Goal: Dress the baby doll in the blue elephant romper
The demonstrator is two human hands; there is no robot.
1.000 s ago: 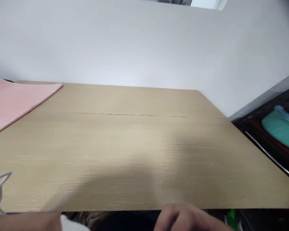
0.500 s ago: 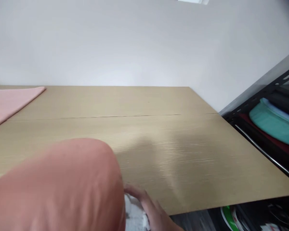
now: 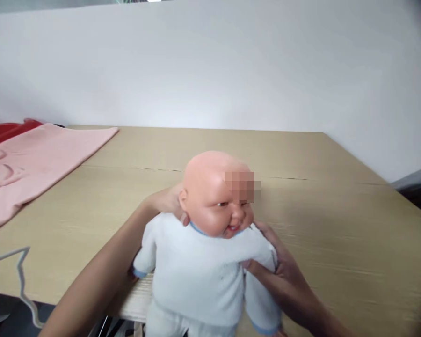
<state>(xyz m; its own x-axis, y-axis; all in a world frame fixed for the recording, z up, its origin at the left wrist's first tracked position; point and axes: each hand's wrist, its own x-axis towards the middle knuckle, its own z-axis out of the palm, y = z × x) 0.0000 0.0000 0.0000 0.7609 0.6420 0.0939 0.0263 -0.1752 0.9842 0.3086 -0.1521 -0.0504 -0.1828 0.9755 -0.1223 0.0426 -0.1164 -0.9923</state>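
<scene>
A baby doll (image 3: 199,267) in a white outfit with blue trim is held up at the table's near edge, its front toward me. My left hand (image 3: 170,200) is closed around the back of the doll's neck; most of its fingers are hidden behind the head. On the other side, my right hand (image 3: 272,262) grips the doll's shoulder, thumb on the chest and fingers behind. The doll's head tilts toward the right, and its lower legs are out of view.
The wooden table (image 3: 337,243) runs back to a pale wall (image 3: 210,65). Pink cloth (image 3: 45,164) lies at the left, with red cloth (image 3: 12,133) behind it. A white cable (image 3: 21,271) hangs over the near left edge.
The doll's head was close to the camera at lower left; now the whole upper body shows, upright between both hands. My view has turned left, showing more of the pink cloth.
</scene>
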